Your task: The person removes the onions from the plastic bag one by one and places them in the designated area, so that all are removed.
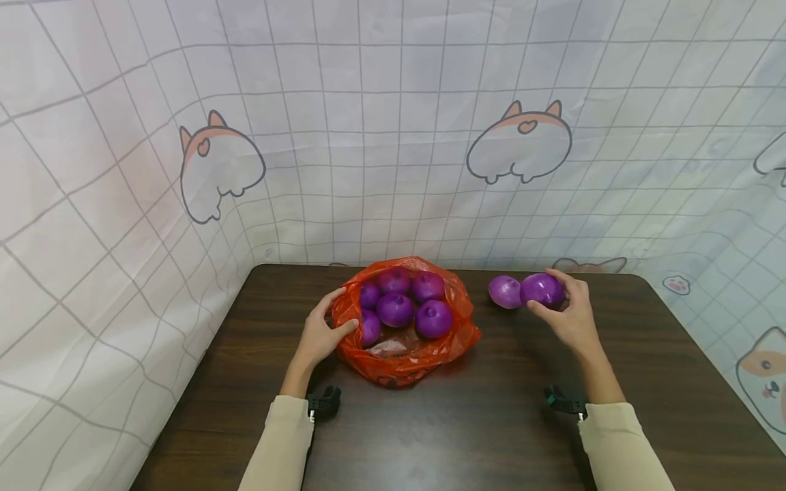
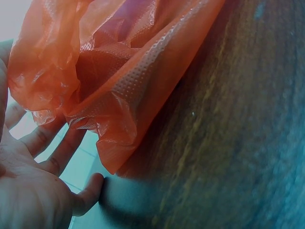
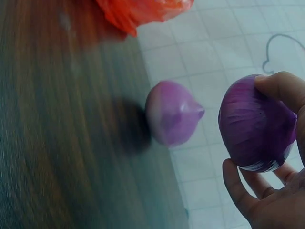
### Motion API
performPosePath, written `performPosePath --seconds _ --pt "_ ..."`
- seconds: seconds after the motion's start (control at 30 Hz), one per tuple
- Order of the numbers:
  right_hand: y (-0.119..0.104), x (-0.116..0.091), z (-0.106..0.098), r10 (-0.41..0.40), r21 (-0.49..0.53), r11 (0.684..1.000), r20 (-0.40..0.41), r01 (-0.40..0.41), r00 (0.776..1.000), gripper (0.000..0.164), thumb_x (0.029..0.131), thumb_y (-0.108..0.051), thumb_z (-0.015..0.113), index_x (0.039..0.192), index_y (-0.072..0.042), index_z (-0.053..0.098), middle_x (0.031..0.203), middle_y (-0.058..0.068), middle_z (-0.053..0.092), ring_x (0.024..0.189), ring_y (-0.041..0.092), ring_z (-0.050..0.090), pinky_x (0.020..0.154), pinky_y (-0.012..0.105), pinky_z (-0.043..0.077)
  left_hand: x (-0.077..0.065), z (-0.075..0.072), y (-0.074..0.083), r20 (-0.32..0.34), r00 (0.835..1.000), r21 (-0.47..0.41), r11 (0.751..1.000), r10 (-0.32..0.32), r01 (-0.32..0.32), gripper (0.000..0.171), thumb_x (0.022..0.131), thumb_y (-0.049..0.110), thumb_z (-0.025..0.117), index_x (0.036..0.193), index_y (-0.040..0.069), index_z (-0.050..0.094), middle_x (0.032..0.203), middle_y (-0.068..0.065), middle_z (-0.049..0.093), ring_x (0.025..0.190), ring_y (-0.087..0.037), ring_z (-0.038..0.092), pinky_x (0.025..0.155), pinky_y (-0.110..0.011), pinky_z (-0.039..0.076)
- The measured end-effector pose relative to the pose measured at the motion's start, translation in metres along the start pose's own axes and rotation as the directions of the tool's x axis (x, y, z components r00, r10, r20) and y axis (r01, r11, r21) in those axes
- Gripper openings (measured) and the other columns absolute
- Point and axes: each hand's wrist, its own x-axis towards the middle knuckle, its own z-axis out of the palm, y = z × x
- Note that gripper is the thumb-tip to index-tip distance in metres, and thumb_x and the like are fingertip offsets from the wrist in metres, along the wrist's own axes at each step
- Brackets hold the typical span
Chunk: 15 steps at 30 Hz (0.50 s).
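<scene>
My right grip [image 1: 576,319] pinches a purple onion [image 1: 543,291] clear of the tabletop [image 1: 442,429], well right of the orange bag [image 1: 399,374]; a loose onion [image 1: 505,292] sits between them. My left grip [image 1: 322,333], nearer the bag's mouth, holds its left side.

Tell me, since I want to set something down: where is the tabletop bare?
Bare tabletop lies between the sleeves, nearer than the red plastic bag, and right of the right hand. A strip runs left of the left hand. Crowded: the bag holding onions, and the loose onion near the held onion.
</scene>
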Motion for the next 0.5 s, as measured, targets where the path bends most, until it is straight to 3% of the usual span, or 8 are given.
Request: performPosePath --seconds 0.27,0.5 --pt "0.018 0.001 -0.003 0.035 -0.022 0.999 0.002 -0.035 0.999 0.073 0.084 -0.018 0.083 0.148 -0.005 0.05 0.131 0.029 0.04 0.109 0.03 0.047 0.087 0.04 0.042 -0.001 -0.001 -0.002 0.001 1.0 -0.001 1.0 0.005 -0.005 0.07 0.089 0.027 0.081 0.151 0.028 0.048 0.141 -0.013 0.058 0.124 -0.035 0.056 0.1 -0.054 0.054" --pt "0.036 0.002 -0.007 0.08 -0.009 0.997 0.022 -0.08 0.997 0.073 0.086 -0.017 0.081 0.149 -0.003 0.047 0.135 0.034 0.034 0.119 0.045 0.046 0.097 0.062 0.043 -0.001 0.0 0.001 0.003 1.0 -0.001 1.0 0.003 -0.003 0.071 0.089 0.028 0.081 0.151 0.029 0.048 0.14 -0.014 0.059 0.124 -0.035 0.056 0.099 -0.054 0.054"
